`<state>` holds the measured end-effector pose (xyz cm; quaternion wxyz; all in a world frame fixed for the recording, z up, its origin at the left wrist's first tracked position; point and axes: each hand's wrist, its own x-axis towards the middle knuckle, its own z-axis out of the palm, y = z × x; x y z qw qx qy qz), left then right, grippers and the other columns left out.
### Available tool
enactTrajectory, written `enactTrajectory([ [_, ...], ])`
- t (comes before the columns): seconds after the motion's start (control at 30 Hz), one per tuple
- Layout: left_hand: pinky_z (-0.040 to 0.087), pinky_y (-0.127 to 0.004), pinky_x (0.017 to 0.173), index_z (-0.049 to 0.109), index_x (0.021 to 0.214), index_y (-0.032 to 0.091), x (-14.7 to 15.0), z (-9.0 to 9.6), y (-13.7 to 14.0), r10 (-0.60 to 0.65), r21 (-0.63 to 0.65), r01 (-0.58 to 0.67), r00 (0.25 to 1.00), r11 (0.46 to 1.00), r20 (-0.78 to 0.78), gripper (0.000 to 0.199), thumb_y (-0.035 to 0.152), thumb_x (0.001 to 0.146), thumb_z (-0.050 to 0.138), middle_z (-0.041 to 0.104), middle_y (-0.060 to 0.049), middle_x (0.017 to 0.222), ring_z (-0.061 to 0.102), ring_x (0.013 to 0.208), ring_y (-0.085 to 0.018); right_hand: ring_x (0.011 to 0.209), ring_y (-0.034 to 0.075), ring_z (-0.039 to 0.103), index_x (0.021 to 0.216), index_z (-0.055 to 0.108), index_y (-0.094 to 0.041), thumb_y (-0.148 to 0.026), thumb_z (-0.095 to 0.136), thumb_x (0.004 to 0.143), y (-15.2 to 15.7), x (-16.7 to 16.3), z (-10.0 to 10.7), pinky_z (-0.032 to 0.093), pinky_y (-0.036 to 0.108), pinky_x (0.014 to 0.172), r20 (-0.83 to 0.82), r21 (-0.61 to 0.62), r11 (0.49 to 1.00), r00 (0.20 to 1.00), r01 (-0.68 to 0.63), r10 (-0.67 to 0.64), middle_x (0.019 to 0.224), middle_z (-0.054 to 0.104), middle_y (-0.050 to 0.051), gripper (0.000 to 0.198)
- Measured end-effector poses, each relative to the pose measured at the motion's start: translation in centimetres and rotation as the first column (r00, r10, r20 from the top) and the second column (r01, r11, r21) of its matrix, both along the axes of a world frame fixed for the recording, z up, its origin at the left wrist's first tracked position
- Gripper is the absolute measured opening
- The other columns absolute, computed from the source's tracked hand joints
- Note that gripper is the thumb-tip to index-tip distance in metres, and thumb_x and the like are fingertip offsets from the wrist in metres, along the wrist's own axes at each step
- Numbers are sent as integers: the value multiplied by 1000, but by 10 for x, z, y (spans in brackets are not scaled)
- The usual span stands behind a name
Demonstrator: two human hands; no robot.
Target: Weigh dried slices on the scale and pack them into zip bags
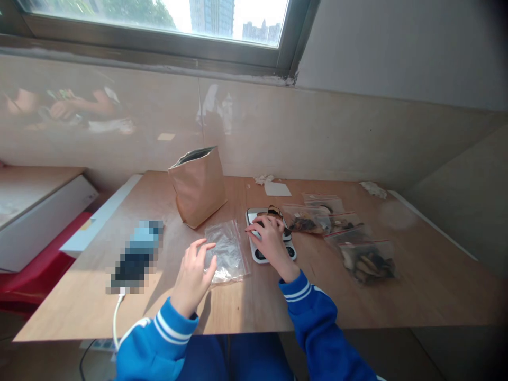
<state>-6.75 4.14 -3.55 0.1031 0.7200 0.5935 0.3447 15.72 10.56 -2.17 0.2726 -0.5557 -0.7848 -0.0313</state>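
Over the plastic zip bag [226,251], which lies flat on the table, my left hand [194,272] hovers with fingers apart and nothing in them. My right hand [270,238] reaches over a small white kitchen scale [291,252], its fingers bent and spread. Dark brown dried slices [273,211] show on the scale behind the fingers; the hand partly hides them, and I cannot tell how firmly it touches them. A brown paper pouch [200,188] stands with its top open behind the flat bag.
Zip bags of dried pieces [309,219] lie right of the scale, with another filled bag [369,264] nearer me. A blurred phone-like object [137,259] with a white cable [116,317] is at left. White paper [278,189] and crumpled tissue [373,189] lie at the back.
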Motion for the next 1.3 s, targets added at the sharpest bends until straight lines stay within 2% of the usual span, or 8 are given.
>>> enactTrajectory([
  [0.27, 48, -49, 96, 62, 108, 20, 25, -14, -6, -153, -76, 155, 987, 985, 41, 27, 31, 92, 44, 56, -12, 117, 57, 111, -26, 108, 24, 51, 89, 72, -27, -27, 62, 90, -7, 34, -24, 29, 41, 91, -42, 34, 999, 999, 5, -3, 111, 63, 5, 11],
  [0.43, 48, -47, 96, 58, 114, 19, 39, -24, 3, -157, -71, 159, 987, 985, 37, 28, 30, 92, 44, 56, -13, 118, 56, 110, -26, 111, 26, 49, 100, 72, -30, -25, 56, 92, -14, 40, -21, 31, 43, 93, 1, 43, 999, 1000, 9, -9, 121, 59, 7, 18],
  [0.6, 42, -48, 104, 49, 131, 17, 49, -40, 21, -135, -117, 132, 991, 984, -18, 44, 32, 90, 51, 51, -15, 131, 49, 124, -29, 108, 25, 51, 112, 68, -31, -22, 50, 93, -39, 60, -15, 35, 41, 93, -120, 62, 991, 987, 119, -111, 124, 56, 8, 28],
  [0.83, 42, -46, 106, 53, 130, 18, 38, -49, 27, -151, -118, 145, 987, 982, -48, 43, 34, 91, 51, 53, -13, 134, 50, 126, -28, 100, 24, 53, 100, 71, -28, -21, 48, 92, -82, 81, -34, 39, 44, 92, -257, 49, 977, 948, 207, -188, 112, 60, 7, 25],
  [0.97, 46, -45, 102, 58, 125, 19, 32, -47, 26, -111, -85, 108, 993, 990, -30, 37, 33, 91, 50, 59, -11, 129, 55, 119, -27, 99, 23, 54, 100, 70, -28, -18, 46, 92, -103, 70, -40, 42, 44, 91, -346, -7, 984, 923, 180, -171, 111, 60, 7, 27],
  [1.07, 49, -43, 99, 61, 121, 20, 31, -39, 24, -76, -35, 77, 997, 996, 7, 33, 33, 93, 48, 64, -9, 121, 60, 112, -25, 102, 22, 56, 102, 67, -26, -19, 43, 94, -113, 46, -36, 44, 40, 91, -437, -98, 994, 895, 49, -87, 109, 61, 7, 27],
  [1.17, 48, -42, 101, 60, 123, 21, 30, -25, 18, -109, 122, 103, 993, 987, 45, 34, 33, 94, 49, 65, -8, 123, 59, 116, -23, 96, 19, 60, 113, 61, -23, -26, 40, 97, -114, 17, -26, 49, 32, 82, -569, -240, 965, 821, -107, -50, 107, 63, 8, 27],
  [1.3, 46, -42, 104, 54, 131, 25, 31, -8, 7, -257, 358, 238, 966, 903, 7, 41, 28, 90, 56, 64, -7, 127, 57, 122, -23, 71, 15, 61, 122, 54, -20, -38, 40, 98, -104, -15, -10, 49, 27, 68, -665, -381, 909, 733, -168, -143, 95, 67, 5, 33],
])
